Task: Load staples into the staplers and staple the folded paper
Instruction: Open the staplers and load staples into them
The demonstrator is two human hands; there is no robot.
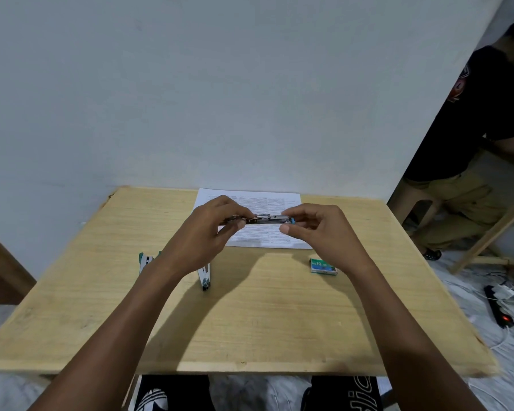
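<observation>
I hold a slim stapler [264, 218] level above the printed paper [251, 232], which lies flat at the far side of the wooden table [250, 321]. My left hand [202, 235] grips its left end. My right hand [318, 229] pinches its right end, where a blue tip shows. Two more white and green staplers lie nearer me: one [144, 260] at the left, partly hidden by my left forearm, and one [205, 275] just right of that forearm. A green staple box [323, 266] sits under my right wrist.
The table stands against a pale wall [190, 99]. A person in a black shirt [484, 129] stands at the right beside a wooden frame [487, 232]. A power strip [499, 310] and cables lie on the floor at the right.
</observation>
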